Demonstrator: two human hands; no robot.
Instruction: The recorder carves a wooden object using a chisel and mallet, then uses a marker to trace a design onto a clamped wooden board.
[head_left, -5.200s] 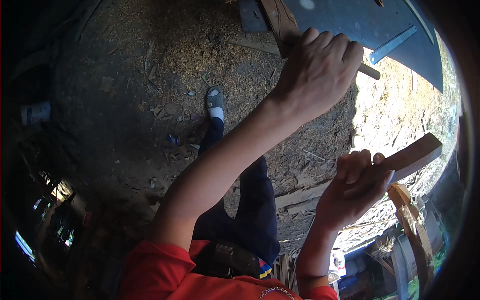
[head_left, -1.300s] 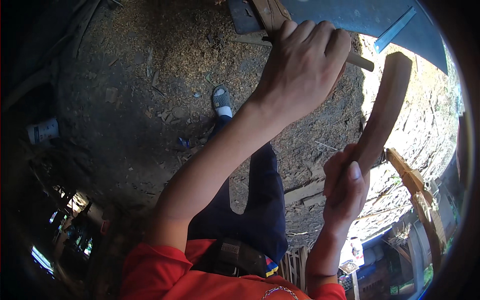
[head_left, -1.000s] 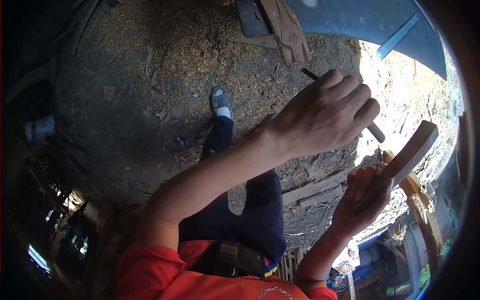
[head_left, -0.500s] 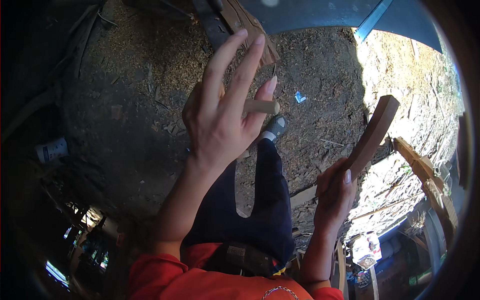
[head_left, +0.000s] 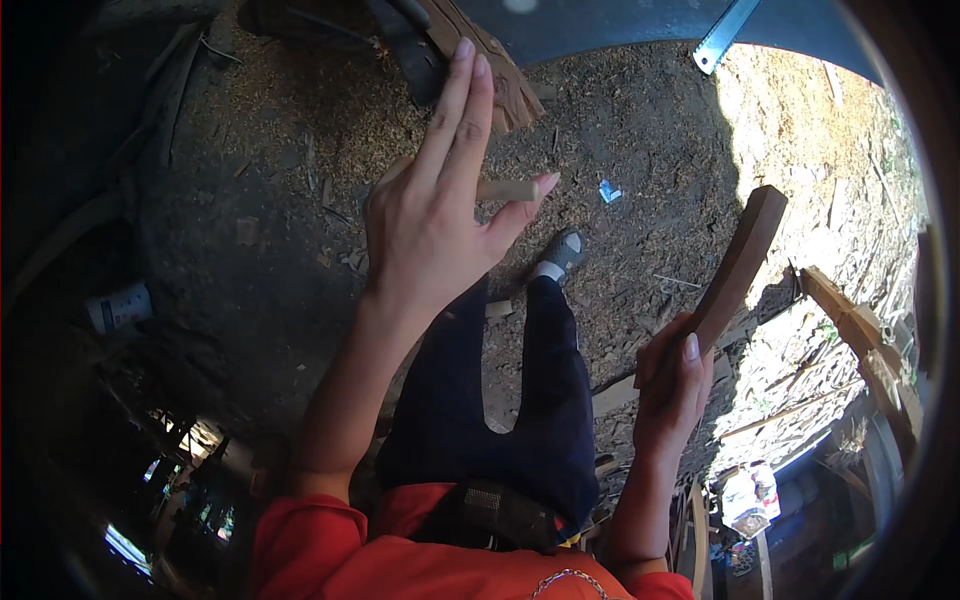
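My left hand (head_left: pixel 425 230) is raised in front of me, with the index and middle fingers stretched out side by side and the thumb pointing away. Its other fingers are curled round a pale wooden stick (head_left: pixel 508 190), whose blunt end sticks out above the thumb; the stick's far part is hidden. Lower on the right, my right hand (head_left: pixel 672 395) grips a reddish-brown squared wooden bar (head_left: pixel 738 265) near its lower end. The bar tilts up and to the right.
A dark work surface (head_left: pixel 610 28) curves across the top, with a saw blade (head_left: pixel 722 40) at its edge. Beside it a rough timber piece (head_left: pixel 490 75) juts out beyond my left fingertips. Wood chips cover the ground. Broken boards (head_left: pixel 850 325) lie right; a white bucket (head_left: pixel 120 307) stands left.
My left hand has shifted slightly left and up, its two outstretched fingers drawing together. My right hand keeps its hold on the bar, which has barely moved.
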